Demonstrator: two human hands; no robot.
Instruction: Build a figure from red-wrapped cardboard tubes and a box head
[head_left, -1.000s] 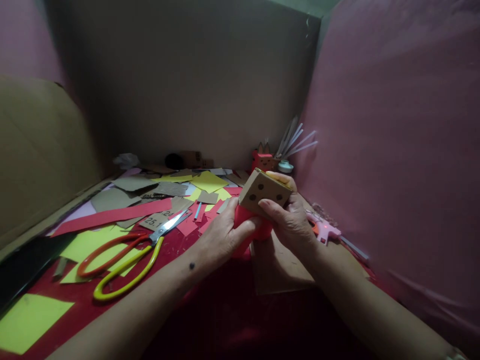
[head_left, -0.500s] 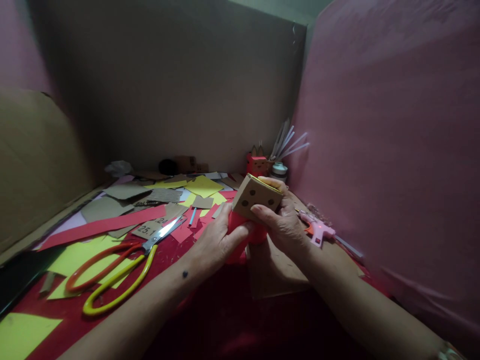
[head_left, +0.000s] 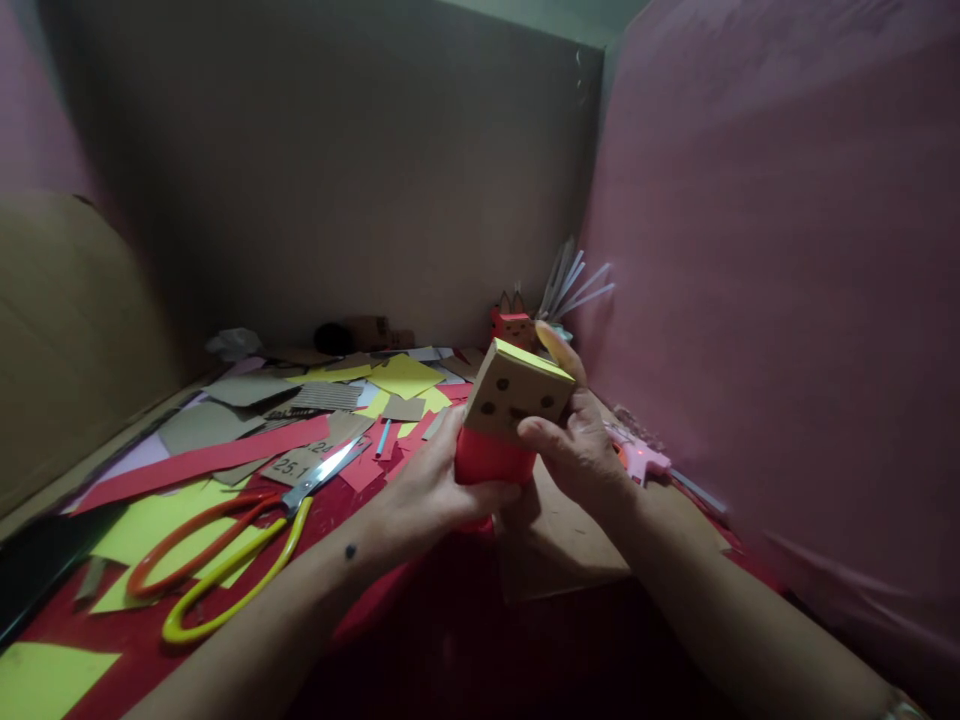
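One red worktop [head_left: 337, 512] spreads beneath both hands. Orange-and-yellow-handled scissors [head_left: 297, 494] lie left of the left hand [head_left: 429, 488], which is clamped around a red box [head_left: 491, 458]. Above it, the right hand [head_left: 589, 447] grips the box's dotted cardboard face [head_left: 517, 392], forefinger lifted. Apparently the face is being seated; next calls for even right-hand pressure.

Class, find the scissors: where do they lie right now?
In the head view, the scissors lie on the left side, left of the person's left hand, stretching from yellow paper onto numbered cardboard.
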